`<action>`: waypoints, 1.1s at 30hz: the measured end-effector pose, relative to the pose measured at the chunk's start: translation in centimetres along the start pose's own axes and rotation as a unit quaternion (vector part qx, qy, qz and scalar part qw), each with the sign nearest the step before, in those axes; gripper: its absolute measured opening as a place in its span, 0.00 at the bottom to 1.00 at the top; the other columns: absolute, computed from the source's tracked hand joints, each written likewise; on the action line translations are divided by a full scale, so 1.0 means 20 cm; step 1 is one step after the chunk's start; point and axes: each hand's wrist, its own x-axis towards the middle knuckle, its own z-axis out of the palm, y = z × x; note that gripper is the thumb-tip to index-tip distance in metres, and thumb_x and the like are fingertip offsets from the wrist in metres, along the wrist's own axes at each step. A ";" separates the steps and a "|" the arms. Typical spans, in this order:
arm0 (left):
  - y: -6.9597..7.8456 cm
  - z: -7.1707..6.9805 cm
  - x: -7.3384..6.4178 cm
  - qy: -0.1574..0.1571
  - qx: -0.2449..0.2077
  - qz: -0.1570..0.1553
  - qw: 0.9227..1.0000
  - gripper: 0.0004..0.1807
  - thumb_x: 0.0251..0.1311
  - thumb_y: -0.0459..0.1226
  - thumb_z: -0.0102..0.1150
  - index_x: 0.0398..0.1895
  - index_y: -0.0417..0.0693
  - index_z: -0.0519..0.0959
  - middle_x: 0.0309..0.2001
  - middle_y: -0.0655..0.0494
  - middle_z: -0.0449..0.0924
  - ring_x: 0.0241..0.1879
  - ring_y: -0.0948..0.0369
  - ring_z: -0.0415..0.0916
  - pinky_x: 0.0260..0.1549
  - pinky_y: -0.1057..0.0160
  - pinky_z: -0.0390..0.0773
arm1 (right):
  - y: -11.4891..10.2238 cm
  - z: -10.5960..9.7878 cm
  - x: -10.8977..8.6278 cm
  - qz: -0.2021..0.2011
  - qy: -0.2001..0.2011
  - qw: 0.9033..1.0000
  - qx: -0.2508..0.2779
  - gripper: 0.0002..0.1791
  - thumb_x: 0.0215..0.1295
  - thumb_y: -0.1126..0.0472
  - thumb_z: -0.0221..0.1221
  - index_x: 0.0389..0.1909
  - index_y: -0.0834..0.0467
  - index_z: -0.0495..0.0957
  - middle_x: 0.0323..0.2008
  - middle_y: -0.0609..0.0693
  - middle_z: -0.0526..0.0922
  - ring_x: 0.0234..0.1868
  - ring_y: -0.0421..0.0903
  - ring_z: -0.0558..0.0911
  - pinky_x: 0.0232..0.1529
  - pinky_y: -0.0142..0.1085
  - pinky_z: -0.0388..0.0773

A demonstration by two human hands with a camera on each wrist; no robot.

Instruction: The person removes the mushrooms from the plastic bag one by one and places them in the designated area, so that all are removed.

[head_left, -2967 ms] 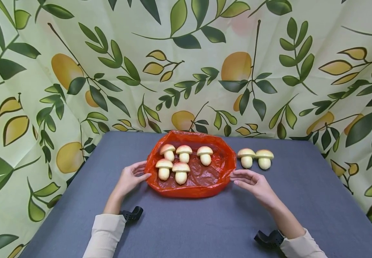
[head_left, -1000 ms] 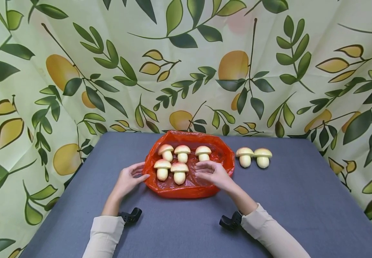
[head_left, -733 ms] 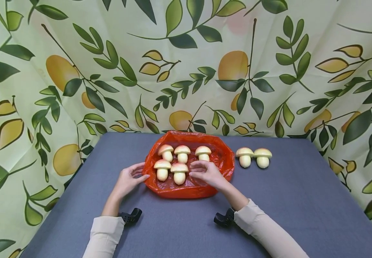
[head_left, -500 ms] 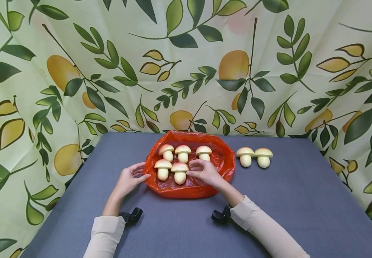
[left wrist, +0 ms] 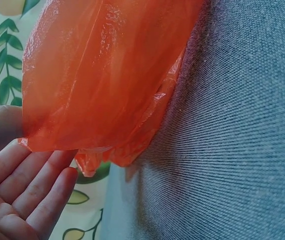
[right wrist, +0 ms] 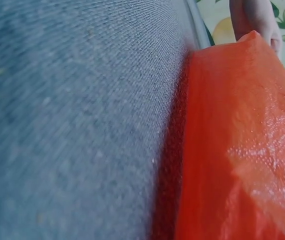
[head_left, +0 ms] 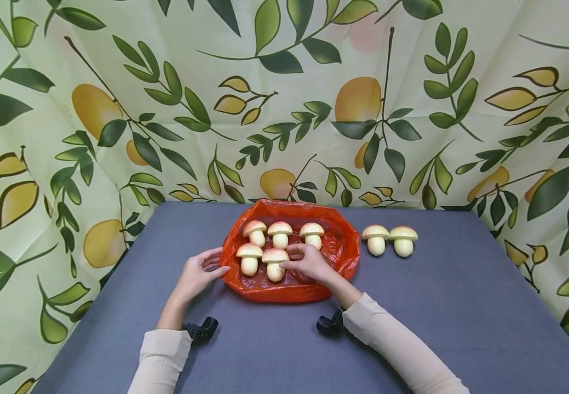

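Note:
A red plastic bag (head_left: 284,295) lies spread open on the table, with several cream mushrooms with reddish-topped caps inside. My left hand (head_left: 196,278) pinches the bag's left rim; in the left wrist view the thumb is on one side of the film and the fingers (left wrist: 37,187) on the other. Inside the bag, my right hand (head_left: 311,264) holds the front right mushroom (head_left: 275,272), its thumb across the stem. Another mushroom (head_left: 311,232) stands just behind that hand. In the right wrist view the bag's side (right wrist: 242,130) hides the right hand.
Two more mushrooms stand outside the bag to its right, a left one (head_left: 375,241) and a right one (head_left: 404,242), side by side. Grey-blue cloth (head_left: 461,306) covers the table. A leaf-patterned curtain (head_left: 304,148) hangs along the back and sides.
My right hand has left the bag's right rim, moved left over the bag and taken hold of the front right mushroom. My left hand stays at the left rim.

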 end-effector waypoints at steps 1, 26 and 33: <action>0.00 0.00 0.00 0.000 0.000 0.000 1.000 0.27 0.56 0.30 0.65 0.60 0.29 0.72 0.55 0.31 0.78 0.54 0.41 0.78 0.57 0.52 0.79 | 0.00 0.00 0.00 -0.003 -0.002 1.000 0.003 0.28 0.56 0.62 0.67 0.56 0.72 0.74 0.52 0.68 0.81 0.54 0.59 0.83 0.54 0.44 0.83; -0.02 0.00 0.00 0.006 0.004 0.009 1.000 0.27 0.55 0.28 0.65 0.59 0.28 0.72 0.53 0.30 0.79 0.53 0.41 0.78 0.55 0.52 0.80 | 0.01 0.08 0.06 0.000 0.028 1.000 -0.006 0.25 0.51 0.65 0.70 0.50 0.70 0.77 0.46 0.66 0.84 0.48 0.56 0.84 0.47 0.39 0.84; -0.02 0.00 0.00 0.006 0.002 0.009 1.000 0.27 0.56 0.29 0.65 0.59 0.28 0.72 0.53 0.31 0.79 0.53 0.41 0.79 0.55 0.52 0.80 | 0.01 0.08 0.05 0.012 0.048 0.999 -0.001 0.24 0.51 0.64 0.70 0.49 0.68 0.77 0.46 0.65 0.84 0.48 0.55 0.84 0.49 0.41 0.84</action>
